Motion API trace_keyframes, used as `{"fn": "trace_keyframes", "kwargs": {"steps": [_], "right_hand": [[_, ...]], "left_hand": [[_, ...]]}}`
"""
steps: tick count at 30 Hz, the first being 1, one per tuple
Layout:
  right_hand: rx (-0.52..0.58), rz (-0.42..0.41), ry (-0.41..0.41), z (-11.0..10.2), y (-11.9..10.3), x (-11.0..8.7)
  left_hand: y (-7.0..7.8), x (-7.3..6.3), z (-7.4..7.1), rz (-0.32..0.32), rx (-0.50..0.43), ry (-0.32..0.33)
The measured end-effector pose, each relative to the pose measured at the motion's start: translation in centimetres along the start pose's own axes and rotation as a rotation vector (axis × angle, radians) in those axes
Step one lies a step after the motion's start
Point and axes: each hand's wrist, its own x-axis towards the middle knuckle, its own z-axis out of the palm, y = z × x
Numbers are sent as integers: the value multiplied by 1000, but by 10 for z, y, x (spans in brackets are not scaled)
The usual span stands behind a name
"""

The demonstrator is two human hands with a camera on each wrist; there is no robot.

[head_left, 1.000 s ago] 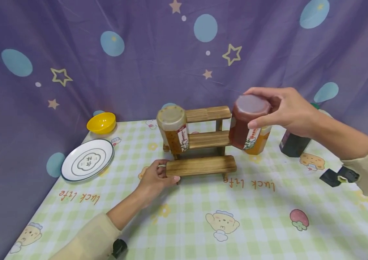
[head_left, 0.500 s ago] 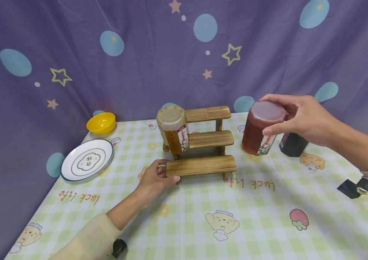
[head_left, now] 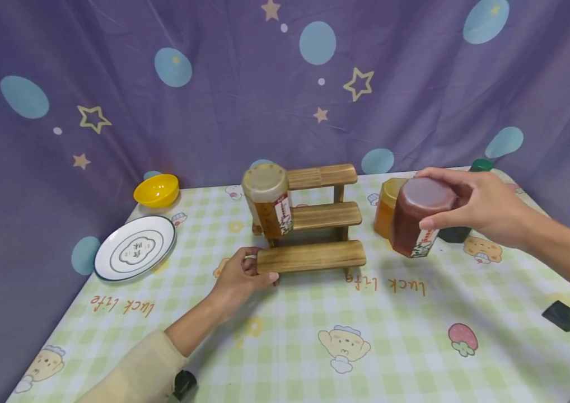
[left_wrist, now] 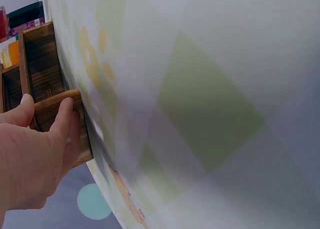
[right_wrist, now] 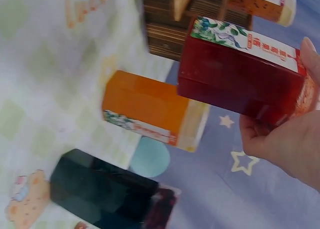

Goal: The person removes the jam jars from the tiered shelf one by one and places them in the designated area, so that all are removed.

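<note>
My left hand (head_left: 243, 276) grips the left end of the lowest step on a three-tier wooden rack (head_left: 312, 257); in the left wrist view the thumb and fingers pinch its side. Near the top, between thumb and fingers, my right hand (head_left: 486, 207) holds a dark red jar (head_left: 411, 221) with a white label, slightly tilted and right of the rack. The right wrist view shows this red jar (right_wrist: 240, 71) raised over the table. Just behind it stands an orange jar (head_left: 387, 215). A jar with brown, speckled contents (head_left: 271, 210) stands on the rack's middle step at left.
A dark bottle (head_left: 455, 234) with a green cap stands behind my right hand, partly hidden. At the left lie a white plate (head_left: 108, 263) and a yellow bowl (head_left: 157, 191). A purple curtain hangs behind the checked tablecloth (head_left: 391, 319).
My right hand has carried the red jar rightward and down, away from the rack. The orange jar, earlier mostly covered, shows again. My left hand has stayed on the rack.
</note>
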Motion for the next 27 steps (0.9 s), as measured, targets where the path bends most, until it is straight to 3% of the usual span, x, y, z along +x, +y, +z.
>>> {"fn": "trace_keyframes", "kwargs": {"steps": [5, 17, 27], "right_hand": [[40, -20, 28, 7, 13, -5], [56, 55, 20, 22, 45, -10], [59, -5, -4, 31, 56, -11]], "left_hand": [[0, 0, 0, -4, 0, 5], [0, -1, 0, 0, -2, 2], [0, -1, -1, 7, 15, 3]]}}
